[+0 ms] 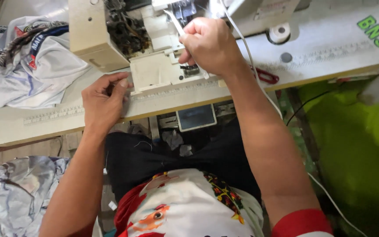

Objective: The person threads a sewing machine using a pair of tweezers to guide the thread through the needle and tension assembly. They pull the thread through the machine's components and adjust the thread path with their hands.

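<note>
Left hand (pixel 104 102) rests flat, fingers loosely curled and empty, on the table (pixel 44 120) edge beside the sewing machine (pixel 123 35). Right hand (pixel 209 46) pinches tweezers (pixel 175 22) at the needle area. Risk: a slip there could prick fingers or lose the thread.

Bright, even daylight with soft shadows, mild glare on the pale table (pixel 330 48), slight blur throughout.

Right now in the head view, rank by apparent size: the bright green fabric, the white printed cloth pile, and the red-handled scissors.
1. Bright green fabric, though it lies nearer the camera.
2. White printed cloth pile.
3. Red-handled scissors, only partly showing.
</note>
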